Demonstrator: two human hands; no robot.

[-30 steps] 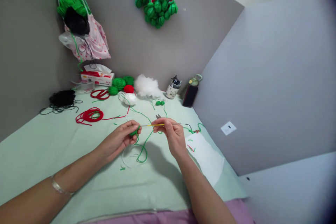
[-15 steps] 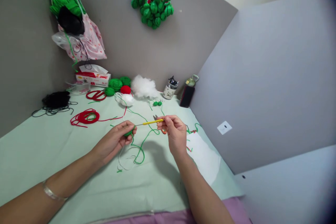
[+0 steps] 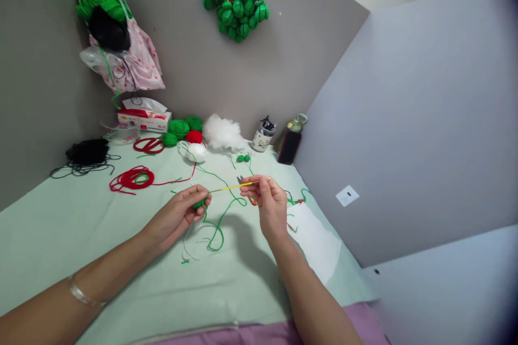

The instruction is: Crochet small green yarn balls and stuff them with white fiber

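My left hand [image 3: 186, 207] is closed around a small green crochet piece [image 3: 199, 204], most of it covered by the fingers. Between thumb and fingers, my right hand [image 3: 270, 206] grips a crochet hook [image 3: 231, 187] with a yellow handle. The hook's metal shaft reaches left to the green piece; its tip is hidden at the left fingers. Green yarn [image 3: 222, 222] trails below the piece and loops on the table, beside a thin white strand. Scissors [image 3: 253, 201] with orange handles lie partly behind my right hand.
Red yarn [image 3: 135, 177], black yarn [image 3: 87, 152], green balls [image 3: 178, 129], a white ball [image 3: 193, 151] and stuffing [image 3: 222, 133] lie farther back. A phone [image 3: 290, 147] leans by a jar [image 3: 263, 137]. White paper [image 3: 318, 242] lies right. Green crocheted pieces [image 3: 243, 8] hang on the wall.
The crochet hook has turned slightly in my right hand, its yellow handle now showing thinner. Both hands stay almost in place, and the view has shifted a little.
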